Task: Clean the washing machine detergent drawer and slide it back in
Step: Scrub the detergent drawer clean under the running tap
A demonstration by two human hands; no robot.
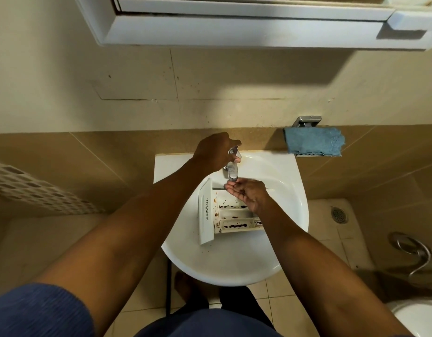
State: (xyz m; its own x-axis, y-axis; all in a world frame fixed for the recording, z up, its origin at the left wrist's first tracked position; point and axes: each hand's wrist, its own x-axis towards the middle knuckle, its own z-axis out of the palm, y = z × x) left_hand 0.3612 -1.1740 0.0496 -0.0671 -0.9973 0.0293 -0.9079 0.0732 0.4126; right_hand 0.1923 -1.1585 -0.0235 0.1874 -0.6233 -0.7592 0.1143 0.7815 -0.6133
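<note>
Detergent drawer (230,216) inside sink rim (234,276), left grip (213,152) around tap (232,170), right grip (246,194) wide beneath

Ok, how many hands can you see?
2. The left hand grips the faucet handle at the back of the sink; the right hand is cupped under the spout, above the detergent drawer.

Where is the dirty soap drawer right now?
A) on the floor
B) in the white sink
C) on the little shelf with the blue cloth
B: the detergent drawer, with dark stains in its compartments, lies inside the sink below the tap, which the left hand grips.
</note>
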